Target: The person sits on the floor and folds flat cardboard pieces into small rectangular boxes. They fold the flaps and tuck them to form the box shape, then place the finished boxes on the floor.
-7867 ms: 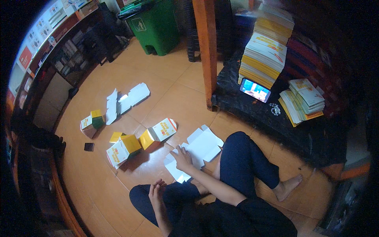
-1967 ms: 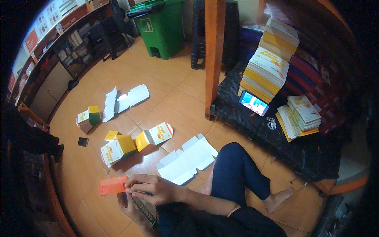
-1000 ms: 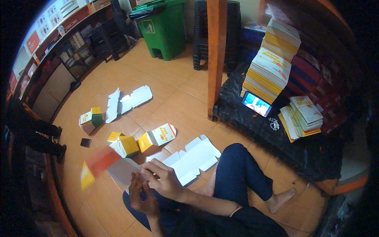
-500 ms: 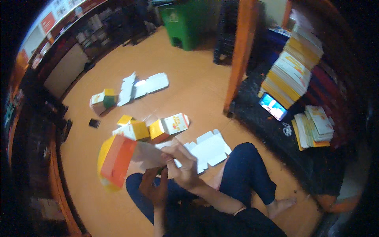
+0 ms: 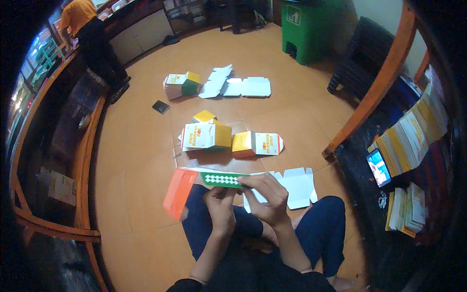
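Observation:
Above my lap, both hands grip a partly folded cardboard box (image 5: 181,193). Its orange-red panel angles down on the left, and a green side with white diamonds faces me. My left hand (image 5: 221,208) pinches the lower edge of the green side from beneath. My right hand (image 5: 266,195) is closed on its right end, thumb below and fingers on top. Just past my right hand, a flat white box blank (image 5: 297,189) lies on the floor by my knee. Beyond the held box, a white-and-yellow box (image 5: 208,135) and another such box (image 5: 258,144) rest on the floor.
Farther off lie a nested stack of boxes (image 5: 181,84), white blanks (image 5: 248,87) and a dark flat object (image 5: 160,107). Long stacks of folded cartons (image 5: 408,131) and a lit phone (image 5: 378,168) sit on the right. A green bin (image 5: 306,34) and a person (image 5: 90,44) are at the back.
My view has swung left, bringing the person into sight. The held box has turned, showing its green patterned edge. My left hand has come up to grip it beside my right.

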Available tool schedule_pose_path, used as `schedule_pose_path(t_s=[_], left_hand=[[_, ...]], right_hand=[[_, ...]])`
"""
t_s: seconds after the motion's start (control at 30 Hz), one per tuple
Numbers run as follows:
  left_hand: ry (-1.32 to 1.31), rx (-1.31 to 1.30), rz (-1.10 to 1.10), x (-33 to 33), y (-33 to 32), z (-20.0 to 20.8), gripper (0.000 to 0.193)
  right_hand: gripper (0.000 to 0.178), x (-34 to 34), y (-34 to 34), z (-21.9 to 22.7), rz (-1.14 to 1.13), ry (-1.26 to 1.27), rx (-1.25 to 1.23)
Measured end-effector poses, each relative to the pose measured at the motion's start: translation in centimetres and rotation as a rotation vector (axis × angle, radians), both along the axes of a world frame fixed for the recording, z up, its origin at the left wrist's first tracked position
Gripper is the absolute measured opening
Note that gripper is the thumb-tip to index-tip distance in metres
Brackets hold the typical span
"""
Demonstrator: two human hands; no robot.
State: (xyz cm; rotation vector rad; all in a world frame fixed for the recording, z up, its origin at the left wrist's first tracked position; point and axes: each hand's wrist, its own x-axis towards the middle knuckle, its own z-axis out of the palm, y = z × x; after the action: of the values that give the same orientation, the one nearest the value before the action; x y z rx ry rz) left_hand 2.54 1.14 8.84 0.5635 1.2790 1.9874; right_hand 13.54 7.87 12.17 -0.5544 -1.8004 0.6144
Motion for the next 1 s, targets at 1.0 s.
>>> schedule_pose_path(t_s=[1.0], left_hand=[[-0.334, -0.057, -0.215, 0.6, 0.8, 0.0, 0.021]], right_hand=[[0.019, 0.8, 2.4, -3.1, 0.084, 0.126, -0.005]])
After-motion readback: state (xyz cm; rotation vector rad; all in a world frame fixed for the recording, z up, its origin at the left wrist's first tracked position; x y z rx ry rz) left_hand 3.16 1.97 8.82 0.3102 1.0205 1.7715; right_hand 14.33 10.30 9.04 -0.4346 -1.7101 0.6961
